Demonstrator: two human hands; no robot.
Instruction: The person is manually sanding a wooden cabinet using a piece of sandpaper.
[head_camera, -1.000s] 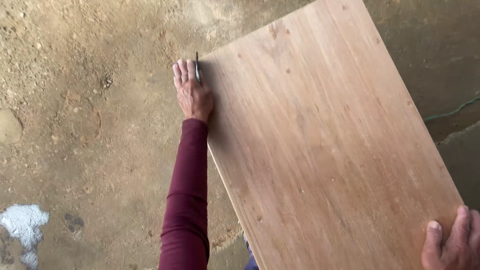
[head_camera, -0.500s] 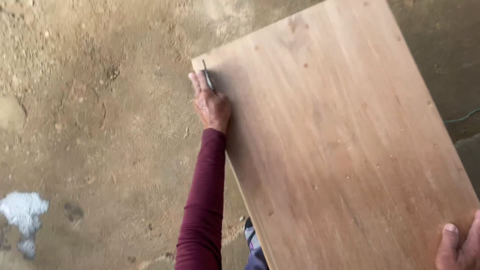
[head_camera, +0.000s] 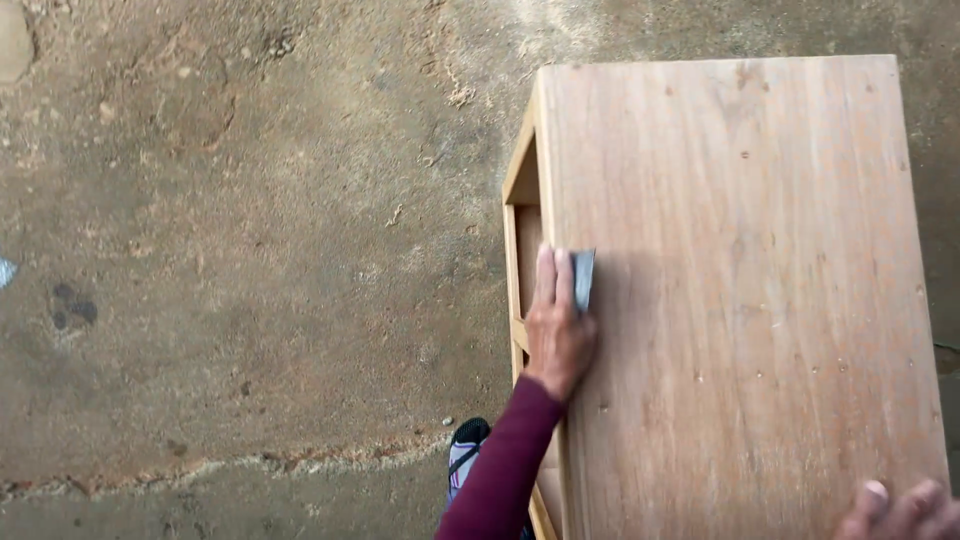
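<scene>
Rough, bare concrete floor (head_camera: 250, 260) fills the left side of the view, brownish-grey, mottled and gritty. Sawdust and small wood crumbs (head_camera: 455, 95) lie scattered near the top centre. A dark stain (head_camera: 72, 308) sits at the left, and a pale patch (head_camera: 6, 272) just shows at the left edge. Low down, a ragged crack or seam (head_camera: 250, 465) runs across the floor, dusted pale along its line. The light is soft and even daylight, with no hard shadows.
</scene>
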